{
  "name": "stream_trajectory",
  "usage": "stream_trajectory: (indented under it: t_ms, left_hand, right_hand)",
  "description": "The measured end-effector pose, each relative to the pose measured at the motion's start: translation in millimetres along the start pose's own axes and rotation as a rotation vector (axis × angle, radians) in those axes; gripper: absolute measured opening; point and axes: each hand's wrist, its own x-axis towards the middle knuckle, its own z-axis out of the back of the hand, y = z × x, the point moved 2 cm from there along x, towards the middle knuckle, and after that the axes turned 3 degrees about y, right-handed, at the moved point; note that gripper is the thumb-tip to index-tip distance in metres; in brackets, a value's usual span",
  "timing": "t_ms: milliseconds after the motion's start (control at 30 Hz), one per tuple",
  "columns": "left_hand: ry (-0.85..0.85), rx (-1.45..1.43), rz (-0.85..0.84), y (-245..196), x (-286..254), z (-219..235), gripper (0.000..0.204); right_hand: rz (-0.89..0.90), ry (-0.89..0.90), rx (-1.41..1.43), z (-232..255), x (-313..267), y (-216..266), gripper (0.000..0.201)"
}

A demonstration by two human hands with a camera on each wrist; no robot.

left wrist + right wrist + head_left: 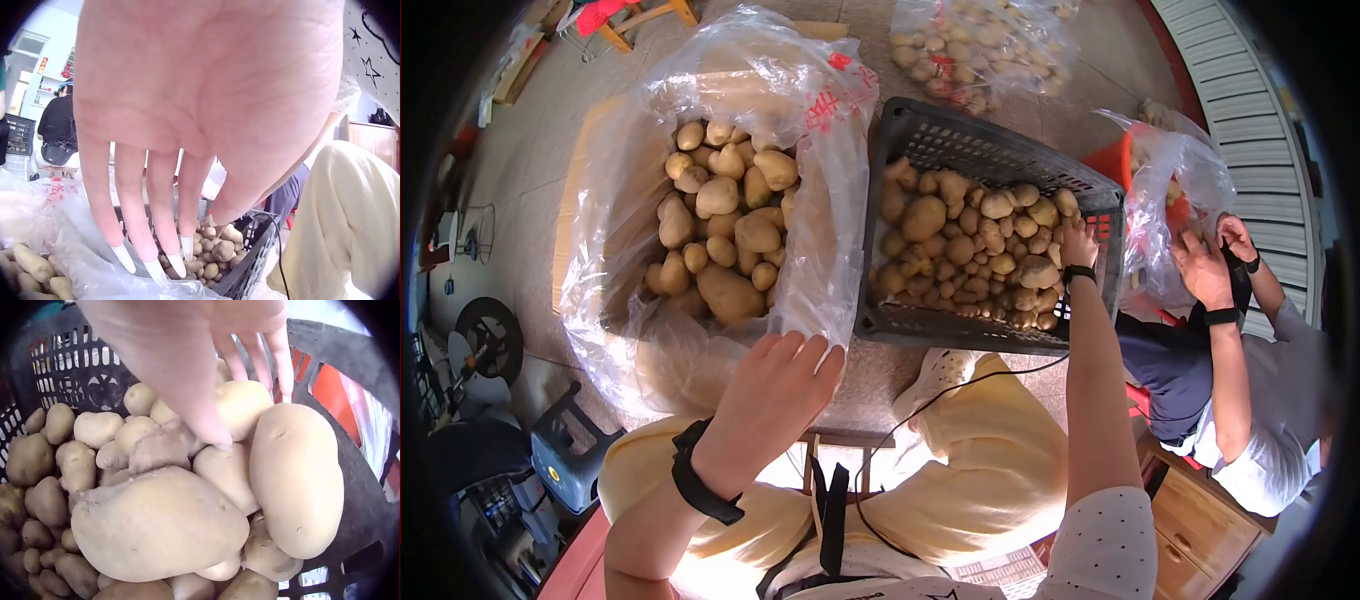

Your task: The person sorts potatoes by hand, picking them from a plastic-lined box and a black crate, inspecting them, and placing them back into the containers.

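My right hand (1080, 243) reaches into the right end of a black plastic crate (990, 335) of potatoes. In the right wrist view, its thumb lies on the near side of a pale potato (244, 403) and its fingers reach down the far side, holding it. A large potato (159, 522) and a long one (297, 481) lie close by. My left hand (775, 400) rests palm down at the near edge of a clear plastic bag (830, 200), fingers straight and holding nothing. The bag lines a cardboard box (575, 215) with larger potatoes (730, 293) inside.
Another clear bag of potatoes (970, 50) lies beyond the crate. At right, a second person (1250, 390) handles a plastic bag (1165, 200) beside a red container (1108, 155). A black cable (960, 385) crosses my lap. A blue-grey stool (570, 450) stands at left.
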Motion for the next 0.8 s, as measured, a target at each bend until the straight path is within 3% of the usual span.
stream_trajectory:
  t_ms: [100,167,233,300,367,433,467,533,567,633,800]
  left_hand:
    - [0.038,0.040,0.004,-4.1,1.0,1.2,0.025]
    - [-0.026,0.042,-0.020,-5.6,0.0,3.5,0.022]
    - [-0.066,0.046,-0.034,-6.7,-2.4,2.0,0.019]
    - [-0.109,0.040,-0.050,-9.5,-4.1,0.1,0.017]
    - [-0.129,0.069,-0.045,-10.8,-4.8,-1.0,0.015]
    - [-0.179,0.052,-0.060,-11.6,-5.8,-5.1,0.014]
    - [-0.222,0.038,-0.073,-11.2,-6.1,-5.9,0.013]
    - [-0.224,0.040,-0.087,-10.7,-4.6,-4.8,0.013]
    - [-0.223,0.036,-0.101,-10.3,-5.4,-4.9,0.012]
    - [-0.220,0.044,-0.094,-4.7,-3.9,-7.4,0.017]
    - [-0.254,-0.054,-0.015,1.0,-9.0,6.1,0.043]
  right_hand:
    - [0.025,-0.016,-0.047,0.7,-1.6,-10.0,0.031]
    - [0.063,0.040,-0.035,12.5,-5.5,-7.7,0.053]
    - [0.063,-0.017,0.037,26.4,-13.2,-3.3,0.057]
    - [0.073,0.011,0.573,41.6,-25.6,7.2,0.056]
    - [0.148,0.023,0.805,60.9,-42.4,25.7,0.056]
    - [0.192,0.187,1.143,76.9,-58.1,42.3,0.052]
    - [0.193,0.181,1.143,87.6,-66.1,49.6,0.052]
    - [0.187,0.422,1.466,124.3,-94.5,67.3,0.049]
    - [0.187,0.426,1.474,144.5,-110.5,74.6,0.049]
    - [0.127,0.755,1.552,185.8,-139.6,86.3,0.043]
    - [0.193,0.866,1.662,243.0,-190.9,99.1,0.028]
